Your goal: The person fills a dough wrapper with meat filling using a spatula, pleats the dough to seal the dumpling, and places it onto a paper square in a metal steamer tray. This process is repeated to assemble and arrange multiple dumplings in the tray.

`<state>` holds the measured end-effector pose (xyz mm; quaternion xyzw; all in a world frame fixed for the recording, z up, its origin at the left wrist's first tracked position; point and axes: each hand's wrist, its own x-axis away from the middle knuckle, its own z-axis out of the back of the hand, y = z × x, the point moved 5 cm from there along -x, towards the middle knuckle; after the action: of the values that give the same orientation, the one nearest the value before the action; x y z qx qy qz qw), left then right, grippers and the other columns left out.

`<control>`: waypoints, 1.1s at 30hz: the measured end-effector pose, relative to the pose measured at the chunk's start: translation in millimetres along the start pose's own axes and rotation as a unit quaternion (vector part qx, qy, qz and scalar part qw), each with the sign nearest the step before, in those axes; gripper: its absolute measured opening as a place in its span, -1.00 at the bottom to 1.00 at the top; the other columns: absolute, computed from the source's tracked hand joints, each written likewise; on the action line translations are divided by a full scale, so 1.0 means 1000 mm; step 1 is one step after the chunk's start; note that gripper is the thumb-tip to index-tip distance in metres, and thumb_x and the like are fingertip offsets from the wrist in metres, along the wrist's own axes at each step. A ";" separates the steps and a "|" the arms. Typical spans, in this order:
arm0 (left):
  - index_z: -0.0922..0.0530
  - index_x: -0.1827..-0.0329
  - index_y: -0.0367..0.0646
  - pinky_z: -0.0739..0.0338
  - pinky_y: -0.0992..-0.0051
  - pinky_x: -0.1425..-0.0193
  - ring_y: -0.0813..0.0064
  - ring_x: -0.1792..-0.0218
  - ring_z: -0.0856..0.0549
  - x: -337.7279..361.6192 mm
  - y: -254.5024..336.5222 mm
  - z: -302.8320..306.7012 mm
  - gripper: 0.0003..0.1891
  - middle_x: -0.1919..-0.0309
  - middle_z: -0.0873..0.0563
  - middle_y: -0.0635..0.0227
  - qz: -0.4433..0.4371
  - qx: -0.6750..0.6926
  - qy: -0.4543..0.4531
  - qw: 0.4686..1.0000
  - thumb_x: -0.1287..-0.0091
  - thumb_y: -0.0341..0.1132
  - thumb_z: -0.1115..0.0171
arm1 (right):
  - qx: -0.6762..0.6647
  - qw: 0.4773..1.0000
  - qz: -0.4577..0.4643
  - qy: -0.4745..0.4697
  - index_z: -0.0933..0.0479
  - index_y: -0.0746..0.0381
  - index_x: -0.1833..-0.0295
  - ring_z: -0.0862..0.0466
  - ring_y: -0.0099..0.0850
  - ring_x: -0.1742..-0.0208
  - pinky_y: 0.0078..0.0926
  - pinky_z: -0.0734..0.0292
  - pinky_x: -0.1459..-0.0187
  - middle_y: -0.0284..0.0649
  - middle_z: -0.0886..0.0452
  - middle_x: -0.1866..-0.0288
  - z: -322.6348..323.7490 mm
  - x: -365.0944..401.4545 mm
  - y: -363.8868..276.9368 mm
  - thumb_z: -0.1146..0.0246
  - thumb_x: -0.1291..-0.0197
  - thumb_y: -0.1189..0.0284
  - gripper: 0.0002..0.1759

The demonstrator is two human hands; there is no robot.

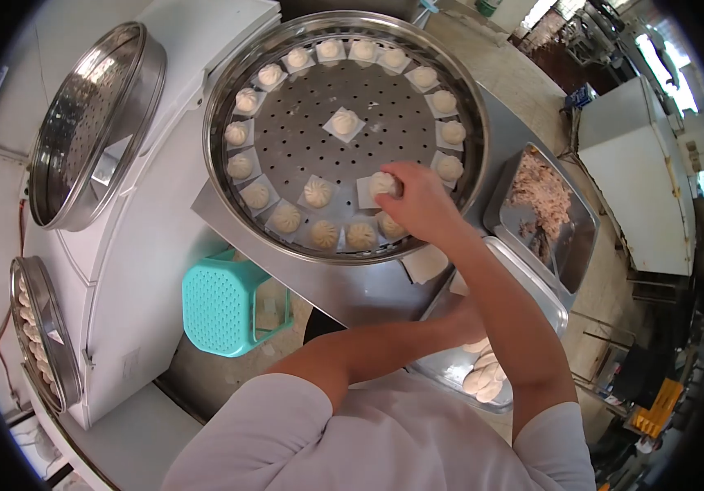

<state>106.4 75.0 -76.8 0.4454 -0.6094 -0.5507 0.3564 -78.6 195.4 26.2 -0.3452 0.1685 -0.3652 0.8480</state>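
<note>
My right hand (419, 199) grips a pleated bun (382, 184) on its small square of white paper, low in the right part of a big round perforated steamer tray (303, 155). Pleated buns on paper squares ring the tray, and a single bun (343, 122) sits near its centre. Another bun (317, 192) lies left of my right hand. Crossing under my right forearm, my left hand (465, 321) is over a metal tray (442, 368) holding pale dough pieces (483, 378). My right forearm hides the left hand's fingers.
A rectangular pan (561, 254) with minced filling (540, 192) stands right of the steamer. White paper squares (425, 263) lie by its rim. A turquoise stool (221, 307) stands below left. Another steamer tray (82, 123) and one with buns (37, 335) are at the left.
</note>
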 end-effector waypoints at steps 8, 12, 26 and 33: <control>-0.57 -0.24 -0.20 -0.63 0.25 -0.25 0.35 -0.18 -0.67 0.013 -0.032 -0.018 -0.76 -0.19 -0.68 0.22 0.107 0.648 -0.050 0.752 -0.64 -0.35 -0.10 | 0.118 0.984 -0.050 -0.126 -0.57 0.31 -0.21 -0.66 0.14 -0.17 -0.02 -0.61 -0.22 0.09 -0.61 -0.16 -0.070 -0.024 0.012 -0.38 -0.12 0.43 -0.50; -0.58 -0.25 -0.20 -0.63 0.26 -0.27 0.33 -0.18 -0.69 0.006 -0.046 -0.034 -0.75 -0.19 -0.70 0.23 0.048 0.695 -0.085 0.712 -0.64 -0.32 -0.10 | 0.133 0.980 -0.044 -0.143 -0.55 0.28 -0.25 -0.64 0.13 -0.19 0.00 -0.60 -0.22 0.08 -0.58 -0.16 -0.076 -0.024 0.013 -0.40 -0.12 0.41 -0.46; -0.58 -0.25 -0.20 -0.63 0.27 -0.31 0.33 -0.18 -0.70 0.013 -0.033 -0.012 -0.75 -0.17 -0.71 0.23 -0.020 0.711 -0.086 0.698 -0.64 -0.33 -0.12 | 0.184 0.961 0.064 -0.198 -0.57 0.21 -0.24 -0.58 -0.06 -0.26 -0.13 -0.57 -0.28 -0.09 -0.60 -0.19 -0.131 -0.057 -0.034 -0.43 -0.13 0.38 -0.47; -0.57 -0.27 -0.20 -0.62 0.27 -0.31 0.32 -0.19 -0.69 0.011 -0.024 -0.009 -0.74 -0.17 -0.71 0.23 -0.029 0.667 -0.042 0.743 -0.63 -0.33 -0.12 | 0.135 0.980 0.076 -0.126 -0.58 0.24 -0.22 -0.61 -0.06 -0.26 -0.09 -0.63 -0.21 -0.04 -0.60 -0.14 -0.107 -0.055 -0.046 -0.40 -0.07 0.49 -0.48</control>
<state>114.7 61.8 -99.6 0.5632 -0.8223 -0.0321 -0.0744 -196.8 163.5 -14.7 -0.2569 0.0357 -0.2724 0.9266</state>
